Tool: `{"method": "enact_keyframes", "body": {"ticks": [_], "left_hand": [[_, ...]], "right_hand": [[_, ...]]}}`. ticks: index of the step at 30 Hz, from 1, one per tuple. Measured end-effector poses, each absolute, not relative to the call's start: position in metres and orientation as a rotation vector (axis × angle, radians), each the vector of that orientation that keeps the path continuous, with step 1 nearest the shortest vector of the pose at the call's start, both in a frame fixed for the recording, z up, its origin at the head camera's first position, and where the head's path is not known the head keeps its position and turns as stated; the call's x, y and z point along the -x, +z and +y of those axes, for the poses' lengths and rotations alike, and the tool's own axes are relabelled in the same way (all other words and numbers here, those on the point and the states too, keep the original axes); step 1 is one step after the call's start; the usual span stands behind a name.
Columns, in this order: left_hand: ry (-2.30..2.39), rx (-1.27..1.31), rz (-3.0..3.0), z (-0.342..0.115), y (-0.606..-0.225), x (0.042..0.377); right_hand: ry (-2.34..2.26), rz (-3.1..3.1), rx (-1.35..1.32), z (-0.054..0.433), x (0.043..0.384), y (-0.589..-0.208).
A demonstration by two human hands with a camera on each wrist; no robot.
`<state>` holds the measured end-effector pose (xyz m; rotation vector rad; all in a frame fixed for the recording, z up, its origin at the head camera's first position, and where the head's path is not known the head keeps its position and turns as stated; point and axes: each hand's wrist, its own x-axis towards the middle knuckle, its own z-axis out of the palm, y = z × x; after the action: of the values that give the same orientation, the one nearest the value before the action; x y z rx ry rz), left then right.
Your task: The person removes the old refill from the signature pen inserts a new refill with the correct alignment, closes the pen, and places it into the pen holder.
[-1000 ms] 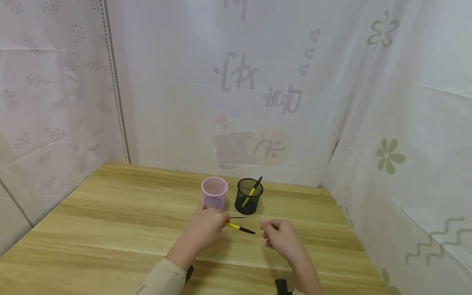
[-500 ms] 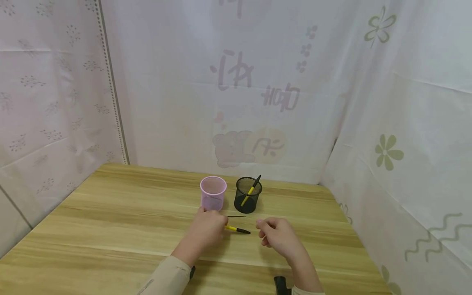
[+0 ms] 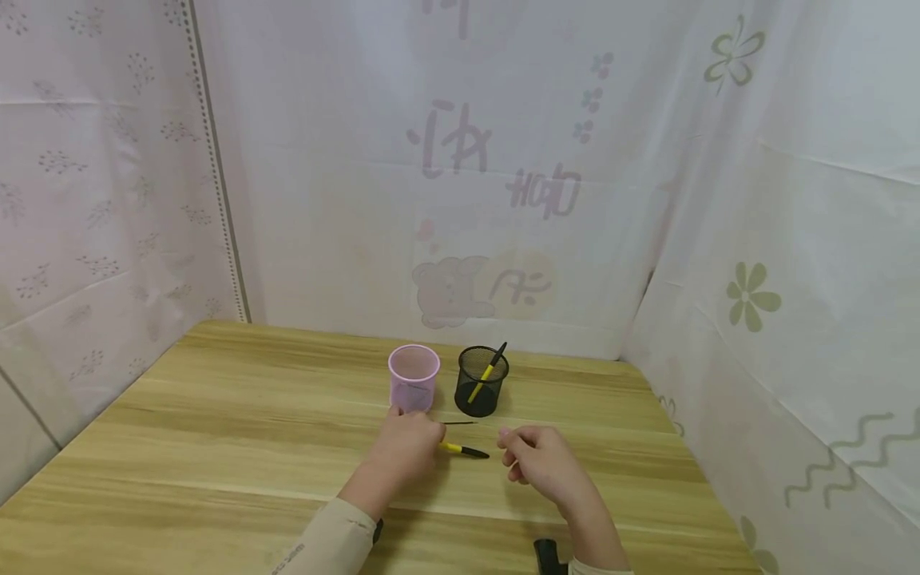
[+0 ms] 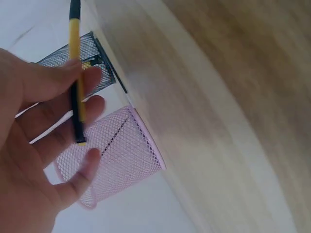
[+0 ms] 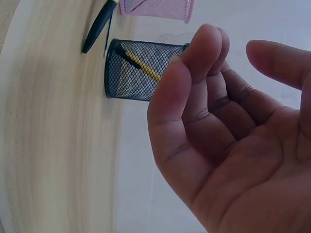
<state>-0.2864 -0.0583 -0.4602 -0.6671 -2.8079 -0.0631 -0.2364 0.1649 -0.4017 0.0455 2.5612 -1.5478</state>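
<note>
A yellow pen with black ends (image 3: 463,450) is pinched between the thumb and fingers of my left hand (image 3: 406,441), low over the table in front of the cups. In the left wrist view this pen (image 4: 74,41) crosses the fingertips, with its black end beyond the thumb. My right hand (image 3: 542,463) hovers to the right of the pen's black tip, its fingers loosely curled with nothing in them. Behind the left hand stands a pink mesh pen cup (image 3: 414,390). Beside it, a black mesh pen cup (image 3: 469,393) holds a second yellow and black pen (image 3: 490,370), leaning on the rim.
A thin dark stick (image 3: 458,422) lies on the wooden table (image 3: 237,431) in front of the cups. Another thin dark line shows through the pink cup's mesh. Printed cloth curtains (image 3: 345,200) hang at the back and on both sides.
The whole scene has shifted slightly left in the head view. Both hands and the pens keep nearly the same places relative to each other.
</note>
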Motion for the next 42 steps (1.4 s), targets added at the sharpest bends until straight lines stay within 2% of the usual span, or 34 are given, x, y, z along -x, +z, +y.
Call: {"method": "enact_keyframes", "body": {"ticks": [9,13,29,42], "left_hand": [[-0.353,0.707,-2.645,-0.054,-0.447,0.286],[-0.431,0.730,-2.579,-0.051,-0.442,0.285],[-0.513,0.610,-2.626,-0.063,-0.439,0.286],[-0.545,0.626,-2.620,-0.063,-0.440,0.283]], "right_hand": [[-1.305,2.767,-0.026,0.167,0.249,-0.404],[-1.397,2.782,-0.040,0.166,0.253,-0.398],[-1.554,3.016,-0.151,0.171,0.274,-0.339],[-1.477,3.001,-0.109,0.161,0.292,-0.362]]}}
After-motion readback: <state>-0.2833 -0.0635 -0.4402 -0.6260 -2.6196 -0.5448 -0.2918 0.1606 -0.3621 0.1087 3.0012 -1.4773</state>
